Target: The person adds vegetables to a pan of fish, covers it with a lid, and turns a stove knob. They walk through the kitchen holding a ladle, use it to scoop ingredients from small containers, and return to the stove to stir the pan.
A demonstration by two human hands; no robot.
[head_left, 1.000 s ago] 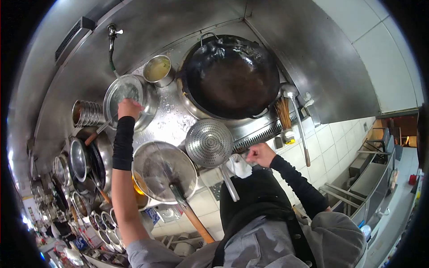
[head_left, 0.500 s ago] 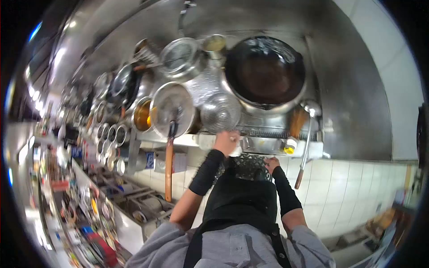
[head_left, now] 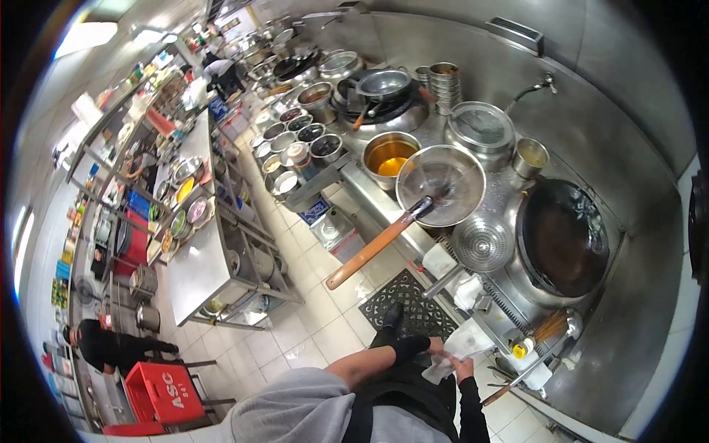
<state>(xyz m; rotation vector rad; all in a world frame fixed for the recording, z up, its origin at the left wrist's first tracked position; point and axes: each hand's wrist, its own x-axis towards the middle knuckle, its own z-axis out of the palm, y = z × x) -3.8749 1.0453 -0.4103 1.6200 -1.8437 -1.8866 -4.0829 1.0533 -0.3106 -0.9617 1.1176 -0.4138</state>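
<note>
My left hand (head_left: 437, 347) and my right hand (head_left: 463, 367) are close together in front of my apron, both closed on a white cloth (head_left: 470, 338). Part of the cloth spreads toward the stove edge, and another part hangs below my fingers. Just beyond sits a perforated skimmer (head_left: 481, 241), its metal handle pointing toward me. A second white cloth (head_left: 468, 292) lies by that handle. Left of the skimmer, a mesh strainer (head_left: 452, 173) with a wooden handle rests over the stove edge. To the right stands a large dark wok (head_left: 563, 240).
A pot of orange liquid (head_left: 390, 156) stands left of the strainer. A bamboo brush (head_left: 550, 326) and a ladle (head_left: 574, 322) lie at the stove's front right. Below is a black floor mat (head_left: 408, 304). A person (head_left: 111, 347) works beside a red crate (head_left: 164, 391).
My left hand has left the stove edge and come to my right hand, and both now grip the white cloth. My view has swung left, showing more of the kitchen.
</note>
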